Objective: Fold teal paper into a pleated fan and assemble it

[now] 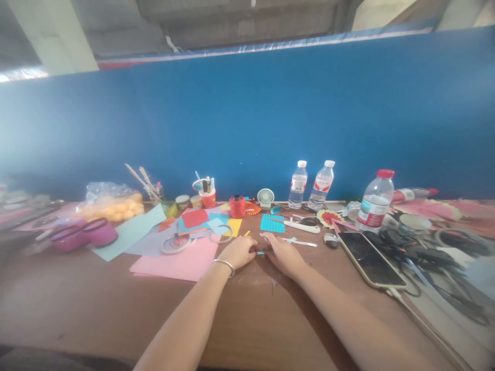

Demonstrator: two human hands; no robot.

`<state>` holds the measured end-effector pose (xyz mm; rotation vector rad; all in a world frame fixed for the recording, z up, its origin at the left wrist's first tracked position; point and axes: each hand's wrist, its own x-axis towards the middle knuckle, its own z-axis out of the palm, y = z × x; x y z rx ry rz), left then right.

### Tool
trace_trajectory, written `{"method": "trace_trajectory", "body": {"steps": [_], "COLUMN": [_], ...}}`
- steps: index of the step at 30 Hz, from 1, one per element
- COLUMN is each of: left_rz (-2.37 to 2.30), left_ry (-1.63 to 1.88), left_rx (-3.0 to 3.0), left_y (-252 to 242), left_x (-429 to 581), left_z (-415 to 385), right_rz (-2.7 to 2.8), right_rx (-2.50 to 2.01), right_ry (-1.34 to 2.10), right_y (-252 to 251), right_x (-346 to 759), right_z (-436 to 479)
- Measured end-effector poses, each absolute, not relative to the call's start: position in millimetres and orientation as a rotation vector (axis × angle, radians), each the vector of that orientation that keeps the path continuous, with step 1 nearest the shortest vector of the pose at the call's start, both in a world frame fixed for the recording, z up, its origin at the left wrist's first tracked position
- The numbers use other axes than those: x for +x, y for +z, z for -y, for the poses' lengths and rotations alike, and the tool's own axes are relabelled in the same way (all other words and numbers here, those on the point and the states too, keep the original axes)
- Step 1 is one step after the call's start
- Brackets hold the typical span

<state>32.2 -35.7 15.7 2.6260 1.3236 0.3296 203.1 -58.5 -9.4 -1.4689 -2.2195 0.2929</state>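
Over the brown table, my left hand (240, 250) has a silver bangle at its wrist and its fingers curl inward. My right hand (284, 253) faces it, fingers bent, with the fingertips almost meeting the left ones. A small strip of light blue paper (261, 252) shows between the two hands, mostly covered by the fingers. Just beyond lie a blue patterned paper square (272, 223), a white-handled tool (301, 226) and a thin white strip (303, 243). Pink paper sheets (181, 265) lie left of my left hand.
Rolls of tape (176, 244) rest on coloured paper at left. Behind are a red cup of pens (209, 199), a red tape roll (237, 206), a small white fan (265, 197) and water bottles (298, 185). A phone (372, 259) and tangled cables (429, 257) lie right.
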Motion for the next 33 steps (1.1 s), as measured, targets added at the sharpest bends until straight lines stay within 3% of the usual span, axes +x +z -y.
{"method": "trace_trajectory", "body": {"steps": [16,26,33], "left_rz": [-1.286,-1.142,-1.105], "left_ry": [0.469,0.965,1.123], "left_rx": [2.502,1.847,1.432], "left_y": [13.5,11.5,7.5], "left_x": [32.8,34.1,33.0], "left_z": [37.4,30.3,21.5], "right_rz": [2.094,1.765,1.579], "right_rx": [-1.342,-1.293,-1.196], "right_ry": [0.233,0.435,0.189], "right_y": [-9.2,-12.0,-1.1], "right_x": [204.9,207.4,214.1], "right_z": [62.1,59.0,60.8]}}
